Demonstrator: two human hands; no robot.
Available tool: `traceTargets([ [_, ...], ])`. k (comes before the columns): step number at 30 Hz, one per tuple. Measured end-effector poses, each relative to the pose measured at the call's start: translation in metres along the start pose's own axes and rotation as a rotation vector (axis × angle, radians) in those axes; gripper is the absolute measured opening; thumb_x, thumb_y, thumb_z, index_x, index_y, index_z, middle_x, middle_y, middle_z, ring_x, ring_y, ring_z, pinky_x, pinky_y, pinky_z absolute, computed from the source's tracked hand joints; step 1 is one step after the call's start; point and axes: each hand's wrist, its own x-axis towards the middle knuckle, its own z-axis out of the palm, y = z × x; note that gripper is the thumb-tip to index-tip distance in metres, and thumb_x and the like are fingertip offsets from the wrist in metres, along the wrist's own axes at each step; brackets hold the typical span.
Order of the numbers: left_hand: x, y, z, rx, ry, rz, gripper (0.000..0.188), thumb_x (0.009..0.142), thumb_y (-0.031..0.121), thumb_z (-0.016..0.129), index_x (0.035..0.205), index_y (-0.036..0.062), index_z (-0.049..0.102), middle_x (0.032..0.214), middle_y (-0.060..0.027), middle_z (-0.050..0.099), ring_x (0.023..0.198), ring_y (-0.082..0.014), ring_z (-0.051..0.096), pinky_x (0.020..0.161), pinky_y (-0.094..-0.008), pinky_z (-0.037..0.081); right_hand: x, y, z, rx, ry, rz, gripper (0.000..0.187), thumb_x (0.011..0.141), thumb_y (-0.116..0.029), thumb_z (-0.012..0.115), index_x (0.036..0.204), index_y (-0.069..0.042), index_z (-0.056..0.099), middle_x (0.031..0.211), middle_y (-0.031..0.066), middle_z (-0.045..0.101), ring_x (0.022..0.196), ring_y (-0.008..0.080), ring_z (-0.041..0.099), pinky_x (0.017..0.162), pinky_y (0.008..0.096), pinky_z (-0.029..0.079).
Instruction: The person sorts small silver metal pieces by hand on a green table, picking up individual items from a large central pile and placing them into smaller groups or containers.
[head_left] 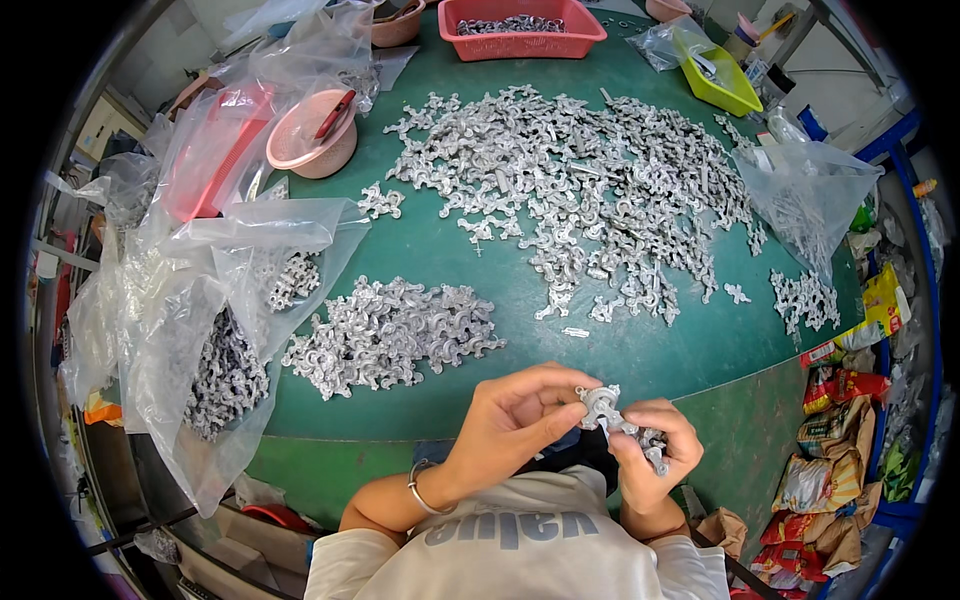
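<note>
My left hand (522, 418), a bangle on its wrist, pinches a small silver-grey cast metal part (601, 405) between thumb and fingertips at the table's near edge. Close beside it, the curled fingers of my right hand (655, 462) grip more metal castings (653, 443), and its fingertips reach the same part my left hand pinches. How many castings sit in the right hand cannot be made out. Beyond my left hand lies a smaller pile of like castings (395, 335). A large spread of them (590, 180) covers the far middle of the green table (420, 235).
Clear plastic bags (190, 290), one with castings inside, drape over the left side. A pink bowl (318, 160) with a red-handled tool stands nearby. Farther back are a red basket (523, 45) of metal pieces and a yellow-green tray (722, 82). Another plastic bag (815, 195) lies at the right.
</note>
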Motion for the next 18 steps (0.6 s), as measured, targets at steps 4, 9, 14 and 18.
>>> traceTargets([
  [4,0.001,0.003,-0.004,0.137,0.092,-0.001,0.023,0.084,-0.004,0.055,0.107,-0.0065,0.056,0.100,-0.0088,0.057,0.087,-0.0123,0.057,0.078,-0.0239,0.046,0.005,0.012,0.000,0.018,-0.042,0.037,0.022,0.066,0.004,0.071,0.086,0.003,0.063,0.075,0.0122,0.063,0.064,0.0160,0.060,0.059,0.0240,0.045],
  [9,-0.007,0.023,-0.055,1.054,0.552,0.299,0.026,0.074,-0.008,0.055,0.099,-0.0015,0.058,0.083,-0.0087,0.058,0.073,-0.0132,0.057,0.067,-0.0239,0.046,0.034,0.047,-0.022,-0.143,0.090,0.257,0.019,0.073,0.003,0.064,0.091,0.002,0.064,0.071,0.0064,0.059,0.059,0.0103,0.051,0.057,0.0250,0.042],
  [14,-0.010,0.031,-0.096,1.662,0.694,0.303,0.020,0.074,-0.005,0.055,0.092,0.0014,0.059,0.078,-0.0105,0.053,0.074,-0.0244,0.052,0.072,-0.0347,0.040,0.068,0.081,-0.038,-0.702,0.054,0.074,0.024,0.074,-0.003,0.067,0.097,0.000,0.063,0.083,0.0121,0.057,0.061,0.0230,0.052,0.059,0.0311,0.042],
  [18,-0.006,0.029,-0.092,1.763,0.703,0.344,0.021,0.075,-0.004,0.057,0.095,0.0023,0.059,0.094,-0.0119,0.053,0.085,-0.0268,0.049,0.082,-0.0368,0.037,0.085,0.107,-0.034,-0.905,-0.020,0.087,0.024,0.074,-0.005,0.067,0.097,-0.002,0.063,0.093,0.0152,0.056,0.068,0.0325,0.056,0.063,0.0397,0.043],
])
